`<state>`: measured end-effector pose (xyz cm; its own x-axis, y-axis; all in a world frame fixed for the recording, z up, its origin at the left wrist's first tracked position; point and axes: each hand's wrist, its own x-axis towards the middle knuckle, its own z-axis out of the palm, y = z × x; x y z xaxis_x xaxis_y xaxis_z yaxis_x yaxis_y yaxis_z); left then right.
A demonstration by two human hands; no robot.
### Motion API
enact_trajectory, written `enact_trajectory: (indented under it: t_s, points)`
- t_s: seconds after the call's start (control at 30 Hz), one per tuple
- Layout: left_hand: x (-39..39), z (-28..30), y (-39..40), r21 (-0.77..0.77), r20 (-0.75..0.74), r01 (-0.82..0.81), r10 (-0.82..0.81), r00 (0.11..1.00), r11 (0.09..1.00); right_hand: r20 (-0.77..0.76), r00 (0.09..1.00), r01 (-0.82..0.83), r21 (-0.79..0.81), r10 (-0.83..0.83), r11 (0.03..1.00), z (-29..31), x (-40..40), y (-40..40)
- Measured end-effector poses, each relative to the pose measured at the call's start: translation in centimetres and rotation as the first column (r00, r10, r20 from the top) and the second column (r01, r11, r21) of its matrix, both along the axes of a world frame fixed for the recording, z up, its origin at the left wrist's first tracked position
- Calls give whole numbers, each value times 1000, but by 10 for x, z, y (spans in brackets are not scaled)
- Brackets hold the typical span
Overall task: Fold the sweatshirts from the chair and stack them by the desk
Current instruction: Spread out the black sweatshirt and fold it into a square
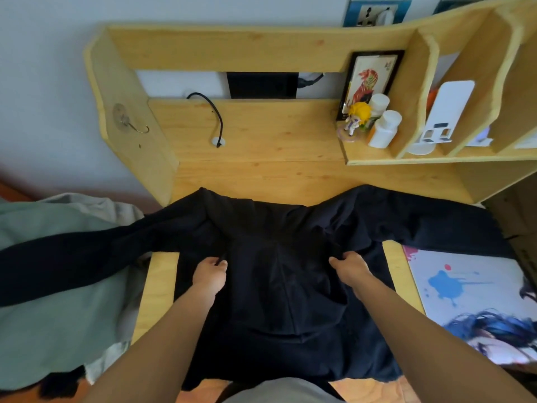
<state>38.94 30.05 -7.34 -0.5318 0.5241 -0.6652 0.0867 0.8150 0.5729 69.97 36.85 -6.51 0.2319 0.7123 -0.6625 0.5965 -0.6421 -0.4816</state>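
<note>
One dark navy sweatshirt [279, 271] lies spread across the pale pine desk [255, 158], body toward the person and both sleeves flung outward, so folding has, by my judgement, barely begun. Its left sleeve trails off the desk's left edge over a heap of grey-green and cream garments [58, 286], which look like the clothes waiting their turn; the chair under them cannot be made out. Its right sleeve reaches along the desk toward a white printed mat with blue splashes [470, 298] at the desk's right end. No folded stack shows anywhere beside the desk, so every fold and the stacking seem left to do.

At the middle of the desk the left hand [210, 271] pinches a tuck of the dark cloth between thumb and curled fingers, and the right hand [350, 266] grips a bunch of it likewise, the two well apart on the chest of the garment.
</note>
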Motion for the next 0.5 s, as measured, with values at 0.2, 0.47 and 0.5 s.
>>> enact_trajectory:
  t_s: [0.2,0.47,0.5]
  points:
    - [-32,14,0,321,90,-158,136,987,934,190,982,-57,320,-5,946,3,26,15]
    - [-36,23,-13,203,-401,314,-214,891,927,218,970,-184,361,109,914,11,29,-11]
    - [-22,26,-24,206,-469,468,-333,818,859,234,950,-291,439,205,850,14,22,-28]
